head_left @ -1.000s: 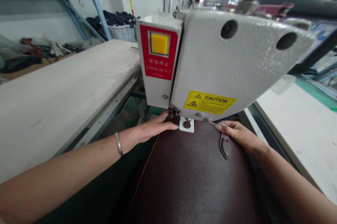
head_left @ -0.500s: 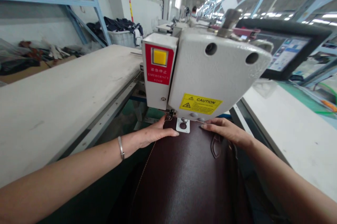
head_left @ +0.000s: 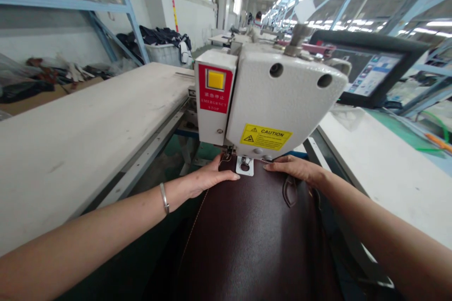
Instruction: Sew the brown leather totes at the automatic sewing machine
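Observation:
A dark brown leather piece [head_left: 243, 230] with pale stitching down its left edge is spread below the sewing machine head [head_left: 282, 98]. The machine's white clamp plate [head_left: 250, 172], with a round hole, rests on the leather near its far end. At the far left edge my left hand [head_left: 208, 179] grips the leather, thumb on top and other fingers mostly hidden. My right hand [head_left: 300, 169] is closed on the far right part, thumb and fingertips on the surface, just above a small leather loop [head_left: 290, 192].
White table panels flank me, one at left [head_left: 106, 103] and one at right [head_left: 391, 174]. Metal rails run along the gap between them. A yellow emergency stop button [head_left: 215, 80] faces me on the machine. A monitor [head_left: 377, 72] stands at right; a shelf frame [head_left: 130, 28] rises at left.
My right hand has shifted slightly left along the leather. My view has turned a little, so the machine head and monitor appear farther left. The left hand keeps its hold.

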The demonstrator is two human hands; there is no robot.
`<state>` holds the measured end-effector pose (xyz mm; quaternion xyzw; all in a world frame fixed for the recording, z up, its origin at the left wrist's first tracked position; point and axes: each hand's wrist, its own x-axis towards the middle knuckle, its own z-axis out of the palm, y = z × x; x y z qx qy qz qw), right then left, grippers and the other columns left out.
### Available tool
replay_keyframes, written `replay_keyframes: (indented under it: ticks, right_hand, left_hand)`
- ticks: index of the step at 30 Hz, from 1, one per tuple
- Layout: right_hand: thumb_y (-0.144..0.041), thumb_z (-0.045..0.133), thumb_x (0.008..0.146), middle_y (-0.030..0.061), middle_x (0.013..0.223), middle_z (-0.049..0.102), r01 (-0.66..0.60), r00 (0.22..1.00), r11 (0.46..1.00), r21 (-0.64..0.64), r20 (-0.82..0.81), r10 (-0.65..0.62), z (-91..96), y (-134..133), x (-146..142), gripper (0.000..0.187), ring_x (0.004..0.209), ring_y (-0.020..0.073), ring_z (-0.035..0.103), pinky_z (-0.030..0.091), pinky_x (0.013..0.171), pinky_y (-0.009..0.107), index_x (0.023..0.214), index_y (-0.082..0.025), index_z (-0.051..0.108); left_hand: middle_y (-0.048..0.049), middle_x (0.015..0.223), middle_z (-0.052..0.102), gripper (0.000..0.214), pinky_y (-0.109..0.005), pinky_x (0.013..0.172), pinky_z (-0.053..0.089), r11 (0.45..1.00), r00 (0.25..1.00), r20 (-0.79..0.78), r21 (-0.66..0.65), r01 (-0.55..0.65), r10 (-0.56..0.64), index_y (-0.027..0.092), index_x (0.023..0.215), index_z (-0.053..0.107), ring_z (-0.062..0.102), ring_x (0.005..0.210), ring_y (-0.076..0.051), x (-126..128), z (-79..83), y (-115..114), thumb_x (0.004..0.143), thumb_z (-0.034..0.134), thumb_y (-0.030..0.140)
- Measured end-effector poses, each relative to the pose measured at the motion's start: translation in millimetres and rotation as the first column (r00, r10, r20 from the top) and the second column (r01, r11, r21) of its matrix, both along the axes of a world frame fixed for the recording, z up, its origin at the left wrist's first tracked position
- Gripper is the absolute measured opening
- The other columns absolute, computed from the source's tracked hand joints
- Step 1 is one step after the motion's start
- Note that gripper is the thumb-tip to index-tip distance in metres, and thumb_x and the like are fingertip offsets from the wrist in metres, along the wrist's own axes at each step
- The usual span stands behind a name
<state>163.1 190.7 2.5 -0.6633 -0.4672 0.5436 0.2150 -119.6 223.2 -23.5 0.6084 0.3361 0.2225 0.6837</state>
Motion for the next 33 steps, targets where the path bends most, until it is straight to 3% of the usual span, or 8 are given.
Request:
replay_keyframes:
  ticks: [7, 12, 20, 27, 33]
  right_hand:
    - [-0.052, 0.088, 0.063, 0.0066, 0.078, 0.077, 0.019, 0.997, 0.999, 0.047, -0.069, -0.015, -5.7, 3, 0, 0.035, 0.088, 0.0311, 0.072, 0.056, 0.081, 0.039, 0.084, -0.026, 0.079]
    - [-0.050, 0.089, 0.062, 0.0070, 0.082, 0.078, 0.018, 0.998, 0.995, 0.097, -0.068, -0.012, -7.4, 8, 7, 0.039, 0.089, 0.0307, 0.071, 0.056, 0.083, 0.040, 0.091, -0.026, 0.080]
    - [-0.060, 0.084, 0.066, 0.0103, 0.087, 0.077, 0.026, 1.000, 0.998, -0.053, 0.006, -0.026, -3.4, -6, 10, 0.047, 0.081, 0.0251, 0.070, 0.056, 0.078, 0.037, 0.084, -0.017, 0.079]
    - [-0.062, 0.087, 0.060, 0.0091, 0.094, 0.078, 0.048, 0.996, 0.997, 0.059, -0.080, -0.043, -6.5, 2, -7, 0.046, 0.108, 0.0296, 0.068, 0.054, 0.097, 0.036, 0.079, -0.021, 0.078]
    - [-0.059, 0.088, 0.063, 0.0100, 0.093, 0.078, 0.109, 0.989, 0.991, 0.073, -0.104, -0.101, -12.0, 0, -5, 0.045, 0.102, 0.0301, 0.071, 0.057, 0.090, 0.037, 0.084, -0.021, 0.077]
  left_hand:
    - [-0.0126, 0.149, 0.051, 0.086, -0.053, 0.123, 0.023, 0.999, 0.999, 0.004, -0.001, -0.033, 0.033, 0.021, 0.144, 0.043, 0.041, 0.142, -0.035, 1, -3.6, 4, 0.069, 0.080, 0.041]
    - [-0.0156, 0.150, 0.050, 0.088, -0.051, 0.123, 0.025, 0.995, 0.994, -0.053, 0.037, -0.090, 0.092, 0.016, 0.143, 0.043, 0.041, 0.143, -0.034, 7, -7.0, 7, 0.070, 0.080, 0.046]
    - [-0.0180, 0.154, 0.043, 0.098, -0.048, 0.122, 0.026, 0.999, 0.999, -0.013, 0.000, -0.036, 0.036, 0.013, 0.148, 0.034, 0.039, 0.143, -0.033, 8, -11.2, -6, 0.069, 0.081, 0.049]
    - [-0.0158, 0.153, 0.046, 0.096, -0.047, 0.123, 0.025, 0.996, 0.996, -0.031, -0.031, -0.079, 0.078, 0.015, 0.146, 0.039, 0.039, 0.144, -0.033, 1, -7.6, 2, 0.068, 0.082, 0.047]
    - [-0.0156, 0.148, 0.053, 0.091, -0.046, 0.120, 0.032, 0.992, 0.994, -0.002, -0.060, -0.112, 0.112, 0.016, 0.144, 0.046, 0.047, 0.139, -0.033, 1, -4.7, -2, 0.069, 0.085, 0.049]
